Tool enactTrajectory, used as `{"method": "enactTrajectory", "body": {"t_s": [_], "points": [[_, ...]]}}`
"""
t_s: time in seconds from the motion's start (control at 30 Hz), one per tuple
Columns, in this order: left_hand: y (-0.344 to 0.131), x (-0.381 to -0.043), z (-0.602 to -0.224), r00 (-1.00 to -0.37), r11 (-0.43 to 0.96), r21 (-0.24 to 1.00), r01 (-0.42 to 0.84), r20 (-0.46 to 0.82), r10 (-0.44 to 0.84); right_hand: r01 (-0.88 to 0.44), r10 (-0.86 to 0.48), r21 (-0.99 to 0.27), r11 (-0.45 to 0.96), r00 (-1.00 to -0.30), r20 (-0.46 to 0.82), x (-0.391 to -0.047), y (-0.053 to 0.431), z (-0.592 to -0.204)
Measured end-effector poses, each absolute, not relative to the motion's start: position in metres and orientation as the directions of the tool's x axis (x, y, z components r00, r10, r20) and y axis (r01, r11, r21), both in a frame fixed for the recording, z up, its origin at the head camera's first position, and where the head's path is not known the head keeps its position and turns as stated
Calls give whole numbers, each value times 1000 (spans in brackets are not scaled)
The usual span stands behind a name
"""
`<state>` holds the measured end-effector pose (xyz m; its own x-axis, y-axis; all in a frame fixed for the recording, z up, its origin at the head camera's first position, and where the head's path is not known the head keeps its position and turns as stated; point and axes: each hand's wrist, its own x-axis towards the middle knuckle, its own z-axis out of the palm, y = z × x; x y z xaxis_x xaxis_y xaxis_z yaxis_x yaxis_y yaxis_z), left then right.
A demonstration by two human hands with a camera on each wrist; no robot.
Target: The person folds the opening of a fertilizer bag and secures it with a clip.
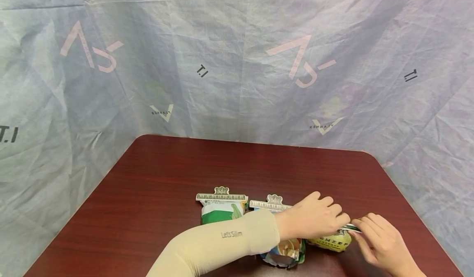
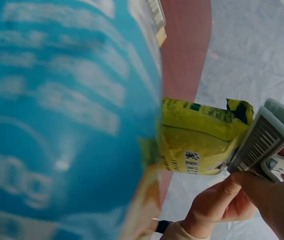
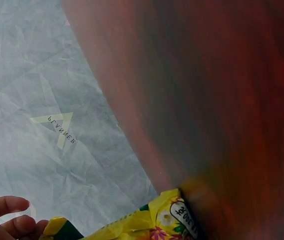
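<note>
A yellow printed bag [image 1: 331,240] stands at the right, its top end in a grey bag clip [image 2: 261,142]. My left hand [image 1: 316,217] reaches across from the left and grips the clip by its handle side. From the right, my right hand [image 1: 386,240] pinches the clip's end between thumb and fingers. Only a thin strip of clip shows between the hands in the head view. In the right wrist view the bag lies at the bottom edge, with some fingers [image 3: 7,212] at its left.
A green and white bag [image 1: 218,213] with a clip stands at the left. Beside it, a blue bag [image 1: 283,252] with its own clip is partly covered by my left forearm. All are on a dark red table [image 1: 166,170], with grey cloth [image 1: 237,83] hanging behind.
</note>
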<state>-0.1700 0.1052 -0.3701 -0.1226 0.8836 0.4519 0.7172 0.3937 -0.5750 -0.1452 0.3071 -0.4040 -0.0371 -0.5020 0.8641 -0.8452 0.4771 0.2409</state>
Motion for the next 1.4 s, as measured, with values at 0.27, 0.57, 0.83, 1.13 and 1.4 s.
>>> {"method": "enactTrajectory", "body": {"t_s": [0.27,0.57,0.83,1.13,1.4], "points": [[94,-174,-379,-137,422,-559,714,480,867,-837,-496,259,482,-17,868,-146,307,-405],[81,-179,-389,-164,434,-550,713,470,867,-835,-498,267,481,-10,867,-146,306,-404],[75,-179,-389,-155,437,-546,715,486,860,-835,-499,256,487,-25,866,-145,307,-404],[69,-178,-386,-161,412,-580,703,434,886,-828,-499,271,492,-13,866,-145,308,-405],[66,-176,-386,-197,398,-594,699,375,906,-821,-499,268,504,-24,866,-145,307,-405]]}}
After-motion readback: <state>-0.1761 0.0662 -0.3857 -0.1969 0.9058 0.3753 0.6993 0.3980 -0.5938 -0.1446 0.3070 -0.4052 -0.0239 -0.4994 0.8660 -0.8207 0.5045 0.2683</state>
